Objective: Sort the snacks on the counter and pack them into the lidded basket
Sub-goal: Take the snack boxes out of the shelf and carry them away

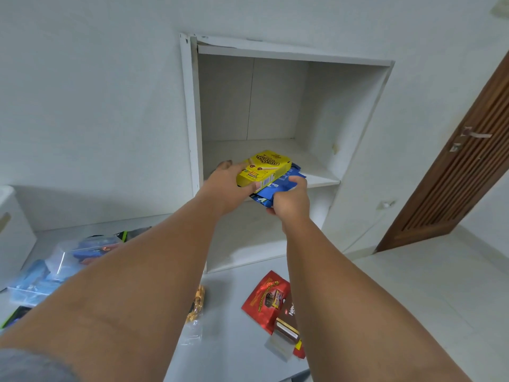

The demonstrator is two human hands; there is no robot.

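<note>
White walls (82, 106) frame a recessed niche (275, 97) above a pale counter (231, 332), where a person reaches with both bare arms toward the niche's shelf (311, 166).

At far left a white container (11, 230) is cut off by the frame edge, so its lid cannot be made out. Beside it, a clear plastic tub (55, 266) holds blurred blue items, partly hidden behind the left forearm.

The left hand (228, 183) grips the left end of a yellow box (264, 168), thumb across its near face and fingers spread round its far side. The box lies flat at the shelf's front edge, its printed wafer-stick artwork facing up and its lettering upside down to the camera. It sits on top of blue packets (278, 187), whose number is hard to tell. The right hand (289, 199) curls its fingers over their near edge, gripping them from the right.

Down on the counter, between the forearms, lies a clear bag (197, 301) of yellowish snacks. Just right of it is a red pouch (263, 296), overlapped by a brown packet (287, 318) half covered by the right forearm.

A slatted wooden door (454, 161) stands at far right.
</note>
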